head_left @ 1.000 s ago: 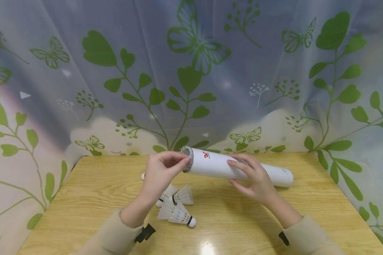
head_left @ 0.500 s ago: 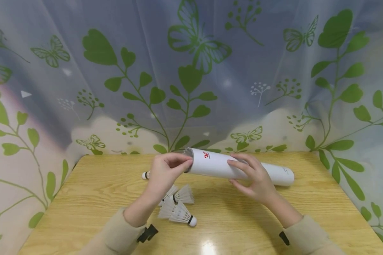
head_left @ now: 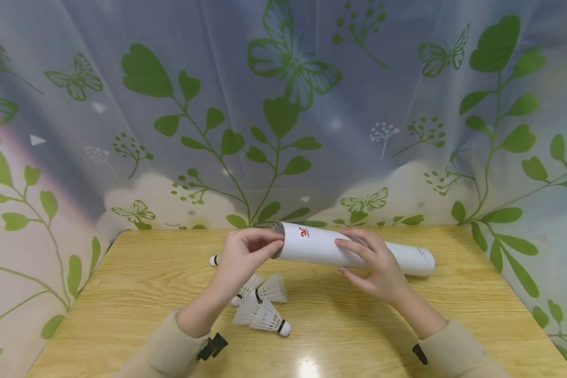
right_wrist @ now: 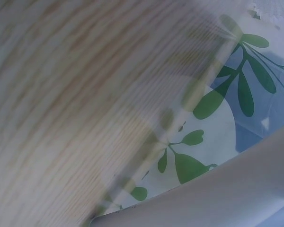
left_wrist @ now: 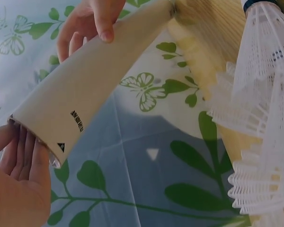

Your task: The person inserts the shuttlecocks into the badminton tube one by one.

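Observation:
A long white shuttlecock tube (head_left: pixel 312 244) with a red mark lies slantwise above the table, its open end facing left. My right hand (head_left: pixel 375 262) grips it around the middle, thumb below and fingers over the top. At the mouth, my left hand (head_left: pixel 245 252) has thumb and forefinger together on the feathered edge of a shuttlecock (head_left: pixel 277 227), most of which is hidden inside. In the left wrist view, the left fingers (left_wrist: pixel 28 156) reach into the opening of the tube (left_wrist: pixel 85 90). The right wrist view catches only the tube's side (right_wrist: pixel 227 189).
Several white shuttlecocks (head_left: pixel 266 317) lie clustered on the wooden table (head_left: pixel 146 294) below the left hand. Another shuttlecock (head_left: pixel 214 260) shows partly behind the left wrist. A patterned curtain (head_left: pixel 208 105) hangs along the table's back edge.
The feathers that stuck out of the tube's mouth have sunk almost level with the rim. My left hand has shifted slightly right with them; the right hand keeps its hold.

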Demonstrator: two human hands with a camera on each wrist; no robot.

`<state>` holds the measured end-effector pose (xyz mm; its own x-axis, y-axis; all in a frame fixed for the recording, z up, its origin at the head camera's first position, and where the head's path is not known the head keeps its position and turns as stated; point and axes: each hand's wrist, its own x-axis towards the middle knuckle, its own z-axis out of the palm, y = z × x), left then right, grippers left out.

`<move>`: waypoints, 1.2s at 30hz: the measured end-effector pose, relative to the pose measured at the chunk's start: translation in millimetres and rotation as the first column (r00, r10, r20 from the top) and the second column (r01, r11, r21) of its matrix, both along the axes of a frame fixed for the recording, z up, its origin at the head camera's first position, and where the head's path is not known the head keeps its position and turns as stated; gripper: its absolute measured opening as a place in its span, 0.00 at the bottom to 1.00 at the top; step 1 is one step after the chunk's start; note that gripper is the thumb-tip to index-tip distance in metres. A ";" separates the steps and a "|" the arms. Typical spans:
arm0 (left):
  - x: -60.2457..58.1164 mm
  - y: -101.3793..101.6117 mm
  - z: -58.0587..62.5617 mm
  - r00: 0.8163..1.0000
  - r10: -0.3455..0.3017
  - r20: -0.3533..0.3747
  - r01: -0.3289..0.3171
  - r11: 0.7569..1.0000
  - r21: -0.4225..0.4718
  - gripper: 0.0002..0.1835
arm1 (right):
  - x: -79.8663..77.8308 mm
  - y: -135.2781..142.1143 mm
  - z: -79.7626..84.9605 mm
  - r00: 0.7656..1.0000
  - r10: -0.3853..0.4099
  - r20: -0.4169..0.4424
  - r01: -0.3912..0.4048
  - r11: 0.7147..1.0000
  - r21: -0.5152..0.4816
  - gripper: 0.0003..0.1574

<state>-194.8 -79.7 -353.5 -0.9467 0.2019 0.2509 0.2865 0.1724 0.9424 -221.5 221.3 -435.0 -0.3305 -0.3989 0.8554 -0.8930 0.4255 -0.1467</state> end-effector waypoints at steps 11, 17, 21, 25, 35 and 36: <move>-7.4 -25.5 -1.1 0.999 0.009 0.037 -0.008 0.999 -0.031 0.09 | 0.4 1.8 0.8 1.000 -0.011 0.012 0.011 1.000 -0.009 0.29; -20.4 -45.2 -9.8 0.999 0.031 0.014 -0.029 0.993 -0.118 0.10 | 0.8 2.8 1.9 0.999 -0.014 0.031 0.014 1.000 -0.014 0.29; -29.6 -57.1 -17.2 0.999 0.042 0.023 -0.038 0.984 -0.175 0.10 | 1.0 2.8 1.8 0.999 -0.013 0.034 0.013 1.000 -0.011 0.29; -39.7 -67.7 -29.6 0.999 0.029 0.042 -0.017 0.966 -0.256 0.11 | 0.5 2.6 0.9 1.000 -0.007 0.025 0.007 1.000 -0.009 0.29; -64.8 -86.9 -76.8 0.994 -0.077 0.076 0.101 0.917 -0.386 0.11 | 0.6 3.0 -0.7 1.000 -0.010 0.019 0.010 1.000 -0.001 0.29; -66.2 -88.0 -80.0 0.993 -0.085 0.078 0.109 0.914 -0.390 0.11 | 0.8 3.2 -0.6 1.000 -0.011 0.020 0.011 1.000 -0.001 0.29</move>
<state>-261.0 -167.7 -433.5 -0.9281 0.3643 0.0775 0.2672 0.5062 0.8200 -220.7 224.6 -435.6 -0.3521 -0.3943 0.8489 -0.8851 0.4352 -0.1650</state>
